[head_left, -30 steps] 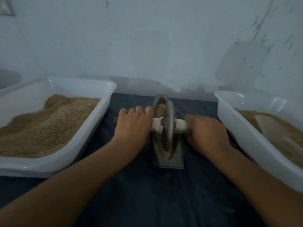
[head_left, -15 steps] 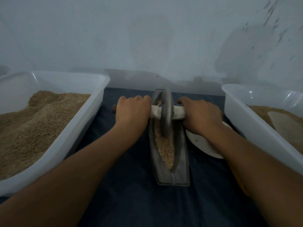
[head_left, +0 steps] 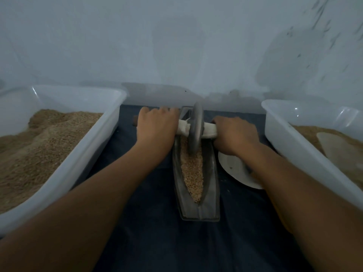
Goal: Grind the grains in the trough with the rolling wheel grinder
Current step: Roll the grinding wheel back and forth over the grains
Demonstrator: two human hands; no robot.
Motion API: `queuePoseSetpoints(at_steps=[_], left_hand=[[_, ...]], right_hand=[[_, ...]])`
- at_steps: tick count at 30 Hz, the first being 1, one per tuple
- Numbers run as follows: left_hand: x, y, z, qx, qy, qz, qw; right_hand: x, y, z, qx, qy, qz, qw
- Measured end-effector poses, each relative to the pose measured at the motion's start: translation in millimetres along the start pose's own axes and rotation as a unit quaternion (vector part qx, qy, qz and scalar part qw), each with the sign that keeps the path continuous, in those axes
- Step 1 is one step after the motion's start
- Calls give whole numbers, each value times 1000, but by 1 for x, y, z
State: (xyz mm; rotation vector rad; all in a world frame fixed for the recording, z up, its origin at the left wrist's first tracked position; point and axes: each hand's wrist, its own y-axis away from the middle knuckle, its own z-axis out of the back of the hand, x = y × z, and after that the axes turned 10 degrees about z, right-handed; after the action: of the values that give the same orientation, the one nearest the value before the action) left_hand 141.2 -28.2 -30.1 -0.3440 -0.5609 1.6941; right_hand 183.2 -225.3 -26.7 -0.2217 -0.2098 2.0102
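A narrow boat-shaped metal trough (head_left: pixel 213 185) lies lengthwise on the dark cloth, pointing away from me. Brown grains (head_left: pixel 192 169) fill its groove from the middle to the near tip. The grey metal wheel (head_left: pixel 194 128) stands upright in the far end of the groove. Its axle handle (head_left: pixel 210 130), wrapped in pale cloth, sticks out on both sides. My left hand (head_left: pixel 157 128) grips the left end of the handle, my right hand (head_left: pixel 234 135) grips the right end. Both hands' fingers curl over the bar and hide most of it.
A large white plastic tub (head_left: pixel 94 154) heaped with brown grain stands at the left. A second white tub (head_left: pixel 294 146) with grain and a pale scoop (head_left: pixel 339 152) stands at the right. A white plate (head_left: pixel 233 169) lies beside the trough under my right wrist. A wall rises close behind.
The wheel has rolled from the middle of the trough to its far end, both hands moving away from me with it. More grain shows in the near half of the groove.
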Motion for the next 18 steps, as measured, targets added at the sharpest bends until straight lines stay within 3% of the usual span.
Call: queuePoseSetpoints(at_steps=[8, 15, 18], left_hand=[[10, 46, 19, 19, -5, -12, 1000], [16, 59, 39, 55, 7, -33, 998], [16, 66, 41, 35, -4, -38, 999]], right_hand=[[17, 56, 6, -98, 42, 67, 992], [25, 93, 25, -112, 81, 84, 987], [26, 102, 27, -125, 92, 96, 983]])
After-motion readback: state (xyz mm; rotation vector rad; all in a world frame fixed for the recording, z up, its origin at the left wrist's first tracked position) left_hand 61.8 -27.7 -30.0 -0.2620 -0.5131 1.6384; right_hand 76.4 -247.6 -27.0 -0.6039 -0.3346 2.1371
